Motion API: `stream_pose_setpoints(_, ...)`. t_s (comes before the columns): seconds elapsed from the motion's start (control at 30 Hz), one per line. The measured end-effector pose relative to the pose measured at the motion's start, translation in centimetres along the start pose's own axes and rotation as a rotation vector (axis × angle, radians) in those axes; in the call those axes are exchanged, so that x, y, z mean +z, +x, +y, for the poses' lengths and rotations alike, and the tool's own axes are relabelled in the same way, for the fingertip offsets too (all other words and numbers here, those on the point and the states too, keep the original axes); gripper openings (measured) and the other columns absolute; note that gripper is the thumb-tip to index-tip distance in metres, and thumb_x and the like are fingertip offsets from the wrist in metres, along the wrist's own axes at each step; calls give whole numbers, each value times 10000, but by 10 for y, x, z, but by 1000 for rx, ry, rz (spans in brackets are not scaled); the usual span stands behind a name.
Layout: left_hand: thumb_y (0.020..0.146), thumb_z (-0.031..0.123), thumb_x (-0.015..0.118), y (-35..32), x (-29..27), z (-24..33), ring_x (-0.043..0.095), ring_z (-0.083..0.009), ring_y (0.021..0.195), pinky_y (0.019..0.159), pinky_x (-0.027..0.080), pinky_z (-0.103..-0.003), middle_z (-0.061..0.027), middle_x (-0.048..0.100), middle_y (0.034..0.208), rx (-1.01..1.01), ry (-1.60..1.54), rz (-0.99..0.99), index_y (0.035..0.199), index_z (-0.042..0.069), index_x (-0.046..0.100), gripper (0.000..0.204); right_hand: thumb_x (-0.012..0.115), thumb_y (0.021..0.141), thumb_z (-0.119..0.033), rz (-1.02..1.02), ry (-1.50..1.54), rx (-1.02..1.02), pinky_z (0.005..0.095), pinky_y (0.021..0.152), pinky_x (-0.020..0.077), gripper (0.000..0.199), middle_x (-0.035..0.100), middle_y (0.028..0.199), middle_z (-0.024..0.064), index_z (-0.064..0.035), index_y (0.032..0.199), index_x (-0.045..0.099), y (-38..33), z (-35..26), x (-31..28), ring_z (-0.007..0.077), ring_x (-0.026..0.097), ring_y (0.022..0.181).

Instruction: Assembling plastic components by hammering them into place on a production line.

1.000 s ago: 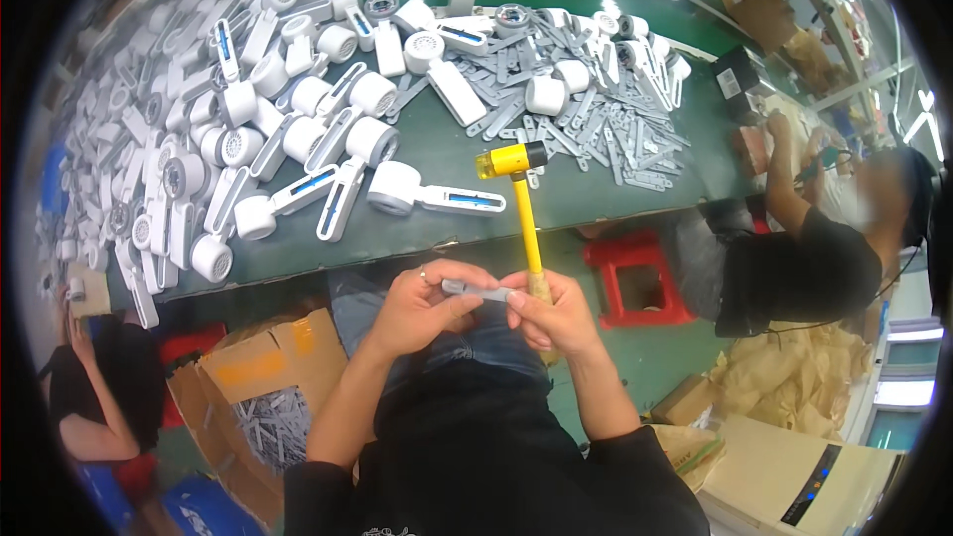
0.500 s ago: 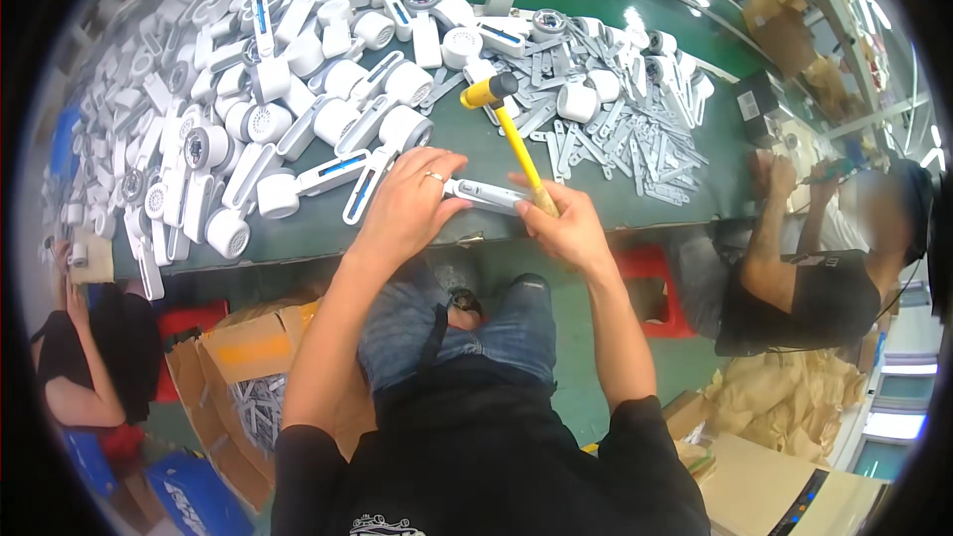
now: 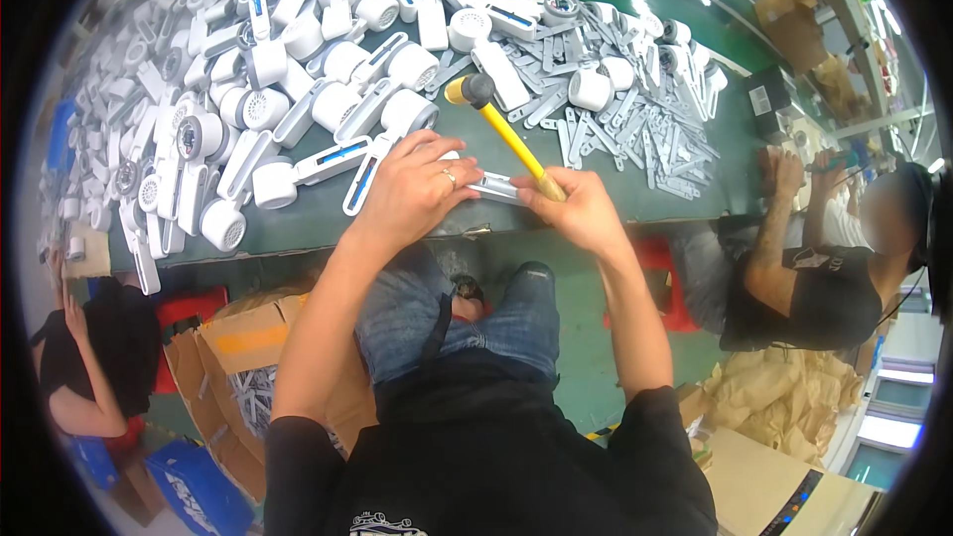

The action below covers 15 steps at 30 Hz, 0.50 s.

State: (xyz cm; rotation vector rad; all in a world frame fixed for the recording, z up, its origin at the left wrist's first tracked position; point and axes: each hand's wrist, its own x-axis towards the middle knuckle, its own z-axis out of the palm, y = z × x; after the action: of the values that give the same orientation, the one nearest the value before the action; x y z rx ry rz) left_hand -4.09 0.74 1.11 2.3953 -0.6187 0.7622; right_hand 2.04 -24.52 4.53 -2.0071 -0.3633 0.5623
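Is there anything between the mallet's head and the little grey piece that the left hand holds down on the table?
Nothing visible. The mallet head is raised over open green table, and the grey piece lies bare between the left hand and the right hand.

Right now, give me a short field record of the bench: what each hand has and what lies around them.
left hand: pressing a flat grey-white part onto the green table edge
right hand: gripping the yellow-handled mallet, head raised above the part
behind left hand: heap of white handheld fans
behind mallet: pile of flat grey strips
right side: another person seated at the table
lower left: cardboard box on the floor
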Motion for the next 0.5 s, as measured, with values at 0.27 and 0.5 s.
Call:
stream_pose_setpoints(0.27,827,190,854,2,-6,1,678,-230,1095,1011,513,-424,-14,779,975,17,29,-113,962,85,783,185,787,983,-236,-139,26,265,250,428,318,368,579,647,-34,-87,1317,740,7,-20,-9,41,448,463)
stream_pose_setpoints(0.5,814,185,864,4,-2,2,674,-214,1068,984,511,-417,-4,775,970,0,27,-102,944,73,773,194,719,1035,-257,-256,313,435,243,404,324,419,631,627,28,23,1346,692,13,4,-11,71,458,411)
